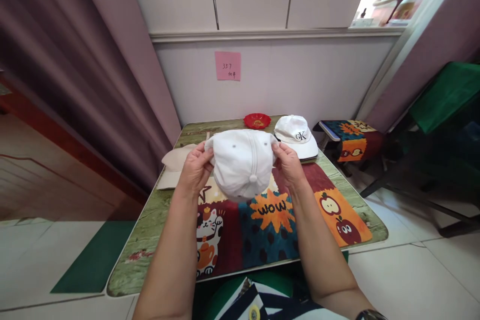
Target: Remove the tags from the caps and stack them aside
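A white cap (243, 160) is held up over the table, its crown and top button facing me. My left hand (197, 165) pinches its left edge, and my right hand (288, 161) grips the right edge. Behind my left hand, a beige cap (170, 179) lies on the table's left side, partly hidden. Another white cap (294, 132) with dark "GK" letters rests at the back right, its brim toward the front right.
The green wood-patterned table (150, 245) bears a colourful mat (262, 247). A red dish (257, 120) sits at the table's back edge. To the right stands a cloth-covered stool (350, 135). A pink note (228, 66) is stuck on the wall.
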A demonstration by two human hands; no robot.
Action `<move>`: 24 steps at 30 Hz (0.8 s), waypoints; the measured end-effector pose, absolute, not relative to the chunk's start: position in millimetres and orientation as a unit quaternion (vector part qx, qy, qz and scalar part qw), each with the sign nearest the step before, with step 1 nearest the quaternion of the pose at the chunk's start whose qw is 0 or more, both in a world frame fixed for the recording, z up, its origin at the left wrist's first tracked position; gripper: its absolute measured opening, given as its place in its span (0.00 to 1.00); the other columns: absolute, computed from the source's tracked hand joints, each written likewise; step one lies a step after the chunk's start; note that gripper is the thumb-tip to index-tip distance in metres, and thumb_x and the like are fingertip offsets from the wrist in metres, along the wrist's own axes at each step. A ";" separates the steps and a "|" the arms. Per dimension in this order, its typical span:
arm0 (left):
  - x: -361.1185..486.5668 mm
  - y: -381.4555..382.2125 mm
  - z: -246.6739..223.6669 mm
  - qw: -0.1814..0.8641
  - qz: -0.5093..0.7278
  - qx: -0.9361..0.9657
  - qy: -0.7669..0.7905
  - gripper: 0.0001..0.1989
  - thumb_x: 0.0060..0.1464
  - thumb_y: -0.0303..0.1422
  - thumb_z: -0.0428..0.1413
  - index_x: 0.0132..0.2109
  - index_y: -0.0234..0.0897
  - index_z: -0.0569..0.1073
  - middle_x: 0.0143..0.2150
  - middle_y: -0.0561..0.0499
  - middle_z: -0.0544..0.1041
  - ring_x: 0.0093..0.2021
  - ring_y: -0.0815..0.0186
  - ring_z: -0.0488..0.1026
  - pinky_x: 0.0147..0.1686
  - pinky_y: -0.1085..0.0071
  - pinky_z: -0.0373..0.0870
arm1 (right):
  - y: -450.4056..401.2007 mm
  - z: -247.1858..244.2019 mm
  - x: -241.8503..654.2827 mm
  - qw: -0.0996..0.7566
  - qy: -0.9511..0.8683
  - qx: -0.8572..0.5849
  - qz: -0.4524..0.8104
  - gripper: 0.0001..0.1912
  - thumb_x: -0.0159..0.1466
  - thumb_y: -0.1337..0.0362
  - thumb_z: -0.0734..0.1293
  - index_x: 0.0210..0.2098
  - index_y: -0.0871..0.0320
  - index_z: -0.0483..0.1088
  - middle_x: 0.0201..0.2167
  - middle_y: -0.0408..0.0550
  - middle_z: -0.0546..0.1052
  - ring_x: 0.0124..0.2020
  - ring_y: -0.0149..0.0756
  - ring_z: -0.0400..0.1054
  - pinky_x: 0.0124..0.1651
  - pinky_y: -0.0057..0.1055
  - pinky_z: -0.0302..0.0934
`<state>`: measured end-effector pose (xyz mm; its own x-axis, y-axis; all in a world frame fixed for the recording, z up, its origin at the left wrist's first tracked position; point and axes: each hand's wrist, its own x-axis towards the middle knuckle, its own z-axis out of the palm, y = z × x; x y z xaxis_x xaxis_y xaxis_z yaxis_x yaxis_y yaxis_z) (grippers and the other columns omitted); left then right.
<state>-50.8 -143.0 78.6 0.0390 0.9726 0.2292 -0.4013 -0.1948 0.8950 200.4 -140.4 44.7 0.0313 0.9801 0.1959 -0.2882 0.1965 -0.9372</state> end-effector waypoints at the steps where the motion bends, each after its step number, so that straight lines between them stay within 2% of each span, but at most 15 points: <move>1: -49.1 -138.9 74.4 0.576 0.623 0.428 0.312 0.17 0.50 0.34 0.65 0.48 0.36 0.77 0.46 0.45 0.82 0.49 0.56 0.78 0.53 0.62 0.73 | -136.6 42.0 197.1 0.616 -0.434 -0.370 0.544 0.19 0.60 0.48 0.69 0.43 0.55 0.73 0.40 0.48 0.81 0.42 0.43 0.75 0.42 0.37 0.71; 5: -43.9 -123.3 32.0 0.670 0.582 0.277 0.368 0.16 0.53 0.32 0.61 0.49 0.34 0.77 0.45 0.43 0.83 0.51 0.52 0.78 0.55 0.56 0.74 | -133.7 13.9 182.0 0.586 -0.318 -0.315 0.675 0.20 0.61 0.47 0.67 0.44 0.55 0.73 0.46 0.50 0.81 0.53 0.46 0.73 0.53 0.43 0.69; 8: -39.4 -120.2 -2.8 0.686 0.566 0.261 0.375 0.17 0.53 0.32 0.59 0.50 0.35 0.77 0.45 0.43 0.83 0.52 0.51 0.77 0.55 0.54 0.74 | -147.1 -12.5 169.3 0.535 -0.316 -0.240 0.746 0.29 0.65 0.40 0.58 0.51 0.54 0.72 0.51 0.51 0.79 0.58 0.48 0.69 0.60 0.51 0.63; 12: -36.1 -128.3 -29.5 0.684 0.575 0.260 0.365 0.18 0.55 0.38 0.58 0.52 0.37 0.76 0.46 0.43 0.83 0.56 0.53 0.75 0.58 0.56 0.71 | -160.5 -35.9 156.7 0.502 -0.306 -0.241 0.772 0.31 0.64 0.40 0.59 0.55 0.55 0.70 0.51 0.52 0.79 0.61 0.50 0.67 0.63 0.54 0.58; 16: -34.3 -145.7 -41.6 0.681 0.615 0.265 0.297 0.29 0.59 0.54 0.50 0.56 0.39 0.74 0.52 0.43 0.81 0.66 0.57 0.65 0.65 0.57 0.61 | -157.4 -39.8 156.5 0.532 -0.281 -0.217 0.769 0.35 0.64 0.38 0.56 0.59 0.53 0.68 0.56 0.51 0.76 0.62 0.50 0.66 0.64 0.56 0.56; 18: -29.2 -153.9 -44.3 0.693 0.624 0.272 0.236 0.35 0.58 0.59 0.45 0.58 0.38 0.73 0.56 0.42 0.78 0.69 0.56 0.60 0.67 0.56 0.56 | -155.5 -40.0 159.5 0.556 -0.269 -0.195 0.762 0.35 0.64 0.37 0.55 0.59 0.51 0.67 0.59 0.50 0.73 0.62 0.48 0.66 0.64 0.57 0.55; 21: -18.5 -159.6 -45.8 0.715 0.612 0.283 0.186 0.37 0.58 0.60 0.44 0.61 0.39 0.71 0.60 0.42 0.75 0.70 0.52 0.58 0.68 0.52 0.52 | -155.3 -43.7 165.7 0.595 -0.251 -0.171 0.744 0.35 0.62 0.34 0.55 0.58 0.48 0.67 0.62 0.50 0.70 0.60 0.47 0.67 0.63 0.60 0.54; 24: -11.4 -156.9 -48.0 0.715 0.606 0.301 0.176 0.33 0.60 0.55 0.46 0.62 0.41 0.70 0.61 0.43 0.74 0.69 0.53 0.58 0.69 0.53 0.51 | -155.7 -49.1 172.2 0.617 -0.252 -0.168 0.727 0.39 0.59 0.31 0.52 0.55 0.49 0.69 0.61 0.53 0.71 0.61 0.48 0.65 0.63 0.60 0.53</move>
<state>-11.4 -156.9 -48.0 0.2022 0.9728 0.1126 -0.7609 0.0837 0.6434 172.2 -155.7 -49.1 -0.1831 0.9808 0.0673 -0.8112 -0.1120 -0.5740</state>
